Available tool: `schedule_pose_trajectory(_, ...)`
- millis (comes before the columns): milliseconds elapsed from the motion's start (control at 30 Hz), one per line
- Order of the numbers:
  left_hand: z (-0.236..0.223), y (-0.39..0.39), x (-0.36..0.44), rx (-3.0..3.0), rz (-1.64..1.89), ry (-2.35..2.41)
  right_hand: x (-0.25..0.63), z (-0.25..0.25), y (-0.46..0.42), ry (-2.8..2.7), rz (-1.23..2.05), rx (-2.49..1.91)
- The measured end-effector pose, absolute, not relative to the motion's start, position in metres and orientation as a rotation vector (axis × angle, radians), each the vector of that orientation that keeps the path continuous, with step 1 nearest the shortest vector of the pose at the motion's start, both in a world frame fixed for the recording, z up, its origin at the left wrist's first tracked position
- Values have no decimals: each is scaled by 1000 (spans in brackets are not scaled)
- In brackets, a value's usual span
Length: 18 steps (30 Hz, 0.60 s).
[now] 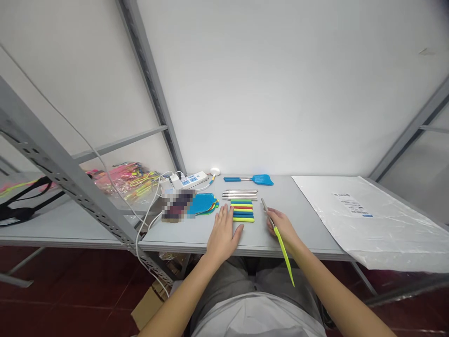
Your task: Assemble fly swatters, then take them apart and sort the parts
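My left hand (223,235) lies open and flat on the grey table, fingers spread. Its fingertips are beside a row of coloured handle tubes (242,211) in green, yellow, blue and red. Fingers of my right hand (280,227) are closed round the metal rod of a yellow-green fly swatter (283,252). Its flat head is seen edge-on and points back toward my body. Behind the tubes lie several thin metal rods (240,194) side by side. To the left is a stack of swatter heads (203,204), blue on top.
Blue fly swatters (262,179) lie near the wall. A power strip (191,179) with plugs and white cables stands at back left, near a pixelated item (178,206). A white plastic bag (354,224) covers the right side. Metal shelf posts (154,89) flank the table.
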<state>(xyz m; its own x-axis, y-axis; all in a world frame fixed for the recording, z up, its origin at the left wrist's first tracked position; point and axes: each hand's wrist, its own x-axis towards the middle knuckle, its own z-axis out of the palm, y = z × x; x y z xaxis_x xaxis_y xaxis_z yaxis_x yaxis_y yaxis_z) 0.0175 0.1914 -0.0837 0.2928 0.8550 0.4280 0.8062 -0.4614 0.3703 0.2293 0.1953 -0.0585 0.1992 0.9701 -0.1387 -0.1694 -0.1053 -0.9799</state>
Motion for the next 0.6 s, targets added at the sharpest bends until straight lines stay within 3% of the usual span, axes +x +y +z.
schedule_pose_trajectory(300,-60,175,66,1618,1512,1072,234,-77,205,-573,1043,-1126)
schedule_pose_trajectory(600,-39,169,82,1157,1410,883,218,-51,197,-525,954,-994)
